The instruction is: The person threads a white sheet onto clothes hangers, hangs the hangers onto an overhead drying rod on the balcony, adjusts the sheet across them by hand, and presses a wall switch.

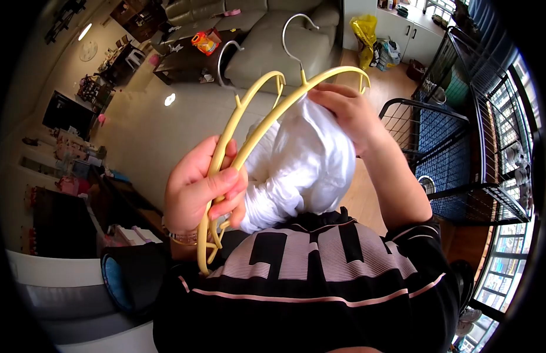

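My left hand is wrapped round two yellow clothes hangers, their arms lying side by side and their metal hooks pointing up and away from me. A crumpled white garment hangs bunched just behind and beside the hangers, in front of my chest. My right hand is closed on the top of the white garment, close beneath the far hanger's arm. Some of its fingertips are hidden behind the cloth and the hanger. The garment's kind cannot be made out in its folds.
A black wire cage with an open door stands to the right by the windows. Ahead are a grey sofa and a low dark table with an orange bag. A yellow bag leans by the white cabinet.
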{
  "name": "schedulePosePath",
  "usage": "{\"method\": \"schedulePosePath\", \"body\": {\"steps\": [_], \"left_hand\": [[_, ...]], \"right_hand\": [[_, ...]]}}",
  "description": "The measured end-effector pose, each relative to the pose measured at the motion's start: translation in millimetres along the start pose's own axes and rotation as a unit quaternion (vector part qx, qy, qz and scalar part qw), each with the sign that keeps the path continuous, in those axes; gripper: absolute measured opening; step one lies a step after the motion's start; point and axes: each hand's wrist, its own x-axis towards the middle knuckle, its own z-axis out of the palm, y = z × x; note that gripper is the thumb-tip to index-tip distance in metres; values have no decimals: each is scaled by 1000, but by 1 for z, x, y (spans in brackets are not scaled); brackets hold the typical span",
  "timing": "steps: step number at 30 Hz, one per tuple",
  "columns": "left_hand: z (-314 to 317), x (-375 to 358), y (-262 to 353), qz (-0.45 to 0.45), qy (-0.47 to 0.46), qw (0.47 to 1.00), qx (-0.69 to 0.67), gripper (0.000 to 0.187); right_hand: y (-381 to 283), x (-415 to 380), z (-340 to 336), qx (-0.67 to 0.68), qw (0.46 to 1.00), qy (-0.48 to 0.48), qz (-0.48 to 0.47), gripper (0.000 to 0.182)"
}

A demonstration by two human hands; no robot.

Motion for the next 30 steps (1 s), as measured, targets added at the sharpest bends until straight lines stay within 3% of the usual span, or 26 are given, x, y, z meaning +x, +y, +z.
{"method": "schedulePosePath", "body": {"steps": [1,2,4,5,6,7,11,12,14,16,18,20,22,23,24,25,26,28,29,30], "left_hand": [[-1,0,0,10,-9,1000,0,28],[-4,-3,1,16,-20,1000,6,29],[-6,-7,5,32,-37,999,15,30],[-4,-8,7,44,-41,998,17,31],[-3,-7,10,39,-44,998,-3,29],[-5,-7,15,32,-46,998,-22,27],[-13,-10,26,47,-52,995,-73,25],[-10,-11,29,51,-39,996,-67,25],[-6,-9,30,51,-49,996,-47,25],[-2,-7,32,53,-51,997,-36,25],[0,-2,33,49,-51,997,-29,25],[2,-2,35,48,-48,997,-26,25],[-2,-2,41,57,-44,997,-21,24],[-6,-3,42,59,-41,997,-19,25],[-10,-3,42,60,-38,997,-17,25],[-11,-1,41,66,-47,997,-12,27],[-11,2,40,73,-52,996,-8,30],[-10,4,38,86,-25,996,2,32],[-10,6,39,89,1,996,10,32],[-11,6,41,94,24,995,19,32]], "right_hand": [[-5,1,-7,6,1000,9,-22,23],[-16,4,-13,133,985,60,91,26],[-1,34,-36,-222,970,100,9,22],[2,31,-43,-383,915,112,-65,20],[-4,28,-44,-532,827,119,-138,18],[-1,28,-47,-574,782,149,-194,16],[-1,20,-65,-621,697,224,-280,15],[0,20,-82,-674,603,224,-364,11],[21,20,-106,-516,772,304,-213,13],[30,7,-76,-417,848,213,-250,19],[33,1,-38,-482,812,179,-278,21],[44,14,-56,-547,763,154,-308,21],[29,22,-77,-410,880,112,-215,21],[21,28,-84,-373,890,118,-234,17],[4,32,-80,-162,978,109,-77,13],[-11,35,-91,-39,997,48,-49,12],[-20,42,-102,85,996,-17,-17,12],[-23,58,-98,-73,961,213,-158,11],[-13,65,-112,-395,824,320,-250,8],[-1,62,-107,-422,809,308,-269,8]]}}
